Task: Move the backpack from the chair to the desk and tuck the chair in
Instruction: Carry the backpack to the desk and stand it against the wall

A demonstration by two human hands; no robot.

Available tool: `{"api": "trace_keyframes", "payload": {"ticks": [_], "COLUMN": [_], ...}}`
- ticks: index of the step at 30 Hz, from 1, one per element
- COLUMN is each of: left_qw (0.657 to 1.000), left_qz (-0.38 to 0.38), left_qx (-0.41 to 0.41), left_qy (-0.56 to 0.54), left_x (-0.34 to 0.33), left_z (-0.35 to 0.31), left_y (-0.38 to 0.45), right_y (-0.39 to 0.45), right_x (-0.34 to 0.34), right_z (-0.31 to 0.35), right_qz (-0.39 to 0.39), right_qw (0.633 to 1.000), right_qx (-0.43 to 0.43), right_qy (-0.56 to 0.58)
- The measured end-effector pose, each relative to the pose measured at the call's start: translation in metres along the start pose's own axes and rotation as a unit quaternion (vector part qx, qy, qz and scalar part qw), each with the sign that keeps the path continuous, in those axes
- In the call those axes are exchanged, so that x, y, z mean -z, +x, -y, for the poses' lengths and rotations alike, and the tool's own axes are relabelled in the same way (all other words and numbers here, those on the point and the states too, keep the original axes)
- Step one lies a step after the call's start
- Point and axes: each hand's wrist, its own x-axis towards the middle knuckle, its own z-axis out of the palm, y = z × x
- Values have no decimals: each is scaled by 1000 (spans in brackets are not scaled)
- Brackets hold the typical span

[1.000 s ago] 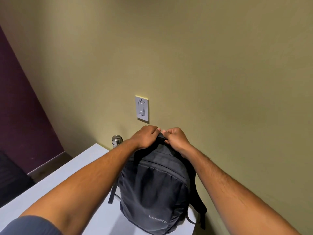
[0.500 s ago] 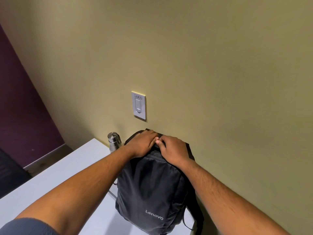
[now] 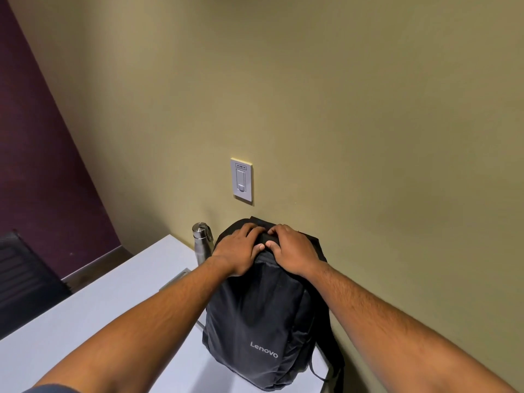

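Note:
A dark grey backpack (image 3: 255,321) with a Lenovo logo stands upright on the white desk (image 3: 99,321), its back against the olive wall at the desk's right end. My left hand (image 3: 238,248) and my right hand (image 3: 292,248) lie side by side on its top. The fingers curl over the black top handle and the thumbs are tucked under it. A black chair (image 3: 22,282) shows only partly at the left edge, beyond the desk.
A steel water bottle (image 3: 202,242) stands on the desk just left of the backpack, close to the wall. A white wall switch (image 3: 242,180) sits above the bag. A slot (image 3: 175,279) is cut into the desk top. A purple wall fills the left.
The backpack has come down and settled upright against the wall. My hands have dropped with it and flattened over its top.

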Motion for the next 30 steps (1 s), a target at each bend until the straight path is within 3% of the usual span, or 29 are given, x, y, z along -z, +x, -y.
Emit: {"api": "trace_keyframes", "payload": {"ticks": [11, 30], "left_qw": [1000, 995], "left_qz": [-6, -3], "left_qx": [-3, 97], "left_qy": [19, 26], "left_x": [-4, -24], "left_z": [-8, -113], "left_y": [-58, -220], "right_y": [-48, -223], "right_x": [11, 25], "right_z": [7, -6], "right_qz": [-6, 64], "right_qw": [993, 990], "right_qx": [35, 31], "right_qy": [-113, -120]}}
